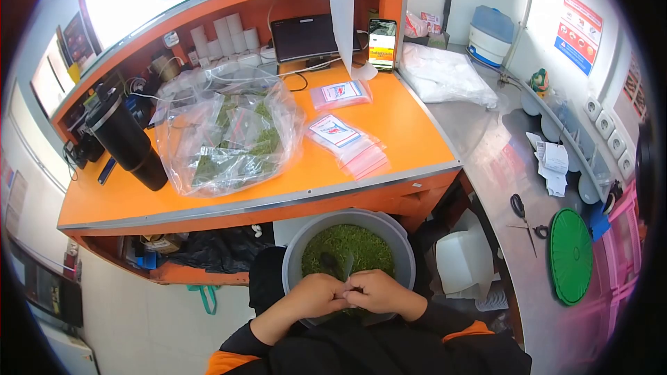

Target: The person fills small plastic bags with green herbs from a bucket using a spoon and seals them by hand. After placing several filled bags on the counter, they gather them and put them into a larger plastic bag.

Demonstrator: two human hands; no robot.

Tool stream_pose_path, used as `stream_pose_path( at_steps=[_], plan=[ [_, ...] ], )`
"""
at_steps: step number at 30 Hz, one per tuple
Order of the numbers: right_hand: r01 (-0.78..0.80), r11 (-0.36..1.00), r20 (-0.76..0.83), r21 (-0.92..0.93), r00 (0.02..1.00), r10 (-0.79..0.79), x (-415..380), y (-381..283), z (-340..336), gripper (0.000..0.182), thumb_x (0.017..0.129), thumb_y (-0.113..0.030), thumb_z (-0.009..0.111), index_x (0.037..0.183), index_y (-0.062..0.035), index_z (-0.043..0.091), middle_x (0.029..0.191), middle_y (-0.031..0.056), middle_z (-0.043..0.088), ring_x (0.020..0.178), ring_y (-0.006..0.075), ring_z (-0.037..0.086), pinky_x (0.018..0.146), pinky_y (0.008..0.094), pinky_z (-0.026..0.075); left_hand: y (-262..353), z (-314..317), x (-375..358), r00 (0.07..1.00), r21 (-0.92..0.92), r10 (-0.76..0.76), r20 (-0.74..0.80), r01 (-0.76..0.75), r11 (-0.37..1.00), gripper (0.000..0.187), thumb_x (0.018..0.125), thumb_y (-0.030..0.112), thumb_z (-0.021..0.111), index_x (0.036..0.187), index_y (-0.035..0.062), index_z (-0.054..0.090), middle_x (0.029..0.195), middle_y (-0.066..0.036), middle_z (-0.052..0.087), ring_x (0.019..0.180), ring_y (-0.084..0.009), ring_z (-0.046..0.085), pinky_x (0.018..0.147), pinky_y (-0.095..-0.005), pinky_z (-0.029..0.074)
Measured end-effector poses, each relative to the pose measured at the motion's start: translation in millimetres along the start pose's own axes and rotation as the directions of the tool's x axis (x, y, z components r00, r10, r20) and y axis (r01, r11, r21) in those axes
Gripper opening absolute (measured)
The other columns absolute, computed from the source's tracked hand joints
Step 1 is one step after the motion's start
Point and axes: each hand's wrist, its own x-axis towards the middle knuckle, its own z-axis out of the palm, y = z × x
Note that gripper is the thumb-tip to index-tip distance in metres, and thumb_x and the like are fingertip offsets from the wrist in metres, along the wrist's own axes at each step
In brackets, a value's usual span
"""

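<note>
A grey tub [410, 264] sits between my knees, holding a heap of chopped green leaves [368, 239]. Over its near side, my left hand [321, 295] and my right hand [381, 290] meet with fingertips pinched together. What looks like a small clear plastic bag [349, 264] sticks up from between them; most of it is hidden by the fingers. Beside it, a dark spoon-like shape [329, 261] rests on the leaves, close to my left hand.
On the orange desk [278, 191] lie a large clear bag [233, 135] of packed green bags, flat labelled bags [340, 135], a second labelled stack [340, 94] and a black tumbler [128, 139]. Scissors [522, 215] and a green lid [571, 257] lie on the right-hand metal counter [500, 236].
</note>
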Motion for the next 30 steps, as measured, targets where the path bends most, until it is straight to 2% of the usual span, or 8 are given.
stream_pose_path(
  at_steps=[7,10,14,16,20,23,26,30],
  plan=[
    [0.126,0.990,0.004,0.062,0.992,-0.126,1.0,-1.4,-1.7,0.015,0.076,-0.015,0.055,0.073,-0.0008,0.059,0.069,0.0147,0.058,0.066,0.0330,0.058,0.061,0.0392,0.047,-2.0,18.0,-8.6,0.943,-0.201,0.140,-0.303,-0.206,0.958,0.018,0.079,0.013,0.060,0.064,0.0024,0.055,0.063,-0.013,0.053,0.060,-0.0320,0.053,0.057,-0.0397,0.043],
    [0.046,0.970,-0.131,-0.240,0.988,-0.080,3.5,-12.8,-3.7,0.011,0.074,-0.013,0.056,0.073,-0.0024,0.058,0.071,0.0144,0.057,0.067,0.0336,0.057,0.060,0.0400,0.047,-5.5,13.7,-15.7,0.807,-0.066,-0.059,-0.588,0.025,0.998,0.021,0.077,0.010,0.060,0.060,0.0024,0.051,0.066,-0.014,0.053,0.063,-0.0322,0.053,0.058,-0.0393,0.042],
    [0.163,0.944,-0.248,-0.288,0.939,-0.238,5.4,-31.5,-1.2,0.008,0.072,-0.011,0.057,0.079,-0.0063,0.058,0.075,0.0108,0.058,0.067,0.0314,0.058,0.059,0.0381,0.048,1.9,6.5,-11.5,0.805,0.008,-0.082,-0.587,0.107,0.994,0.018,0.071,0.013,0.064,0.059,0.0028,0.055,0.078,-0.011,0.062,0.073,-0.0301,0.058,0.064,-0.0362,0.046],
    [0.331,0.900,-0.250,-0.283,0.881,-0.402,6.7,-43.0,-2.5,0.010,0.072,-0.010,0.058,0.082,-0.0080,0.057,0.077,0.0084,0.058,0.067,0.0295,0.060,0.059,0.0368,0.049,-1.8,2.8,-13.0,0.852,-0.052,-0.042,-0.522,0.018,0.998,0.016,0.070,0.013,0.065,0.061,0.0032,0.057,0.085,-0.011,0.064,0.077,-0.0293,0.060,0.069,-0.0361,0.047],
    [0.293,0.767,0.101,-0.571,0.952,-0.288,4.4,-30.7,-5.9,0.010,0.072,-0.012,0.059,0.082,-0.0094,0.056,0.077,0.0049,0.060,0.063,0.0274,0.061,0.055,0.0373,0.050,-0.4,2.6,-13.9,0.912,-0.084,-0.027,-0.409,-0.008,0.996,0.017,0.071,0.014,0.064,0.059,0.0032,0.058,0.092,-0.011,0.066,0.083,-0.0298,0.061,0.077,-0.0366,0.046],
    [0.313,0.731,0.202,-0.606,0.950,-0.239,2.7,-22.2,-8.4,0.007,0.074,-0.012,0.059,0.080,-0.0099,0.056,0.077,0.0043,0.060,0.061,0.0266,0.061,0.053,0.0368,0.051,-10.4,10.6,-13.0,0.907,-0.269,-0.245,-0.344,0.155,0.951,0.014,0.073,0.017,0.064,0.074,0.0037,0.063,0.099,-0.010,0.065,0.091,-0.0285,0.060,0.081,-0.0366,0.045],
    [0.312,0.800,0.218,-0.512,0.948,-0.230,-2.9,-27.5,-11.2,0.005,0.076,-0.015,0.059,0.079,-0.0111,0.058,0.082,0.0044,0.061,0.060,0.0264,0.061,0.052,0.0358,0.051,8.1,4.4,-10.6,0.905,-0.567,-0.196,-0.378,-0.059,0.822,0.029,0.073,0.025,0.067,0.094,0.0055,0.061,0.108,-0.010,0.062,0.102,-0.0278,0.057,0.090,-0.0405,0.041],
    [0.324,0.867,0.249,-0.380,0.938,-0.241,-7.6,-40.8,-13.4,0.006,0.079,-0.018,0.061,0.083,-0.0134,0.060,0.094,0.0030,0.060,0.062,0.0261,0.061,0.054,0.0352,0.052,-4.5,-10.2,-5.8,0.995,-0.274,0.036,0.088,-0.011,0.962,0.052,0.068,0.032,0.073,0.111,0.0077,0.056,0.114,-0.010,0.059,0.110,-0.0282,0.054,0.098,-0.0436,0.035]
  ],
)
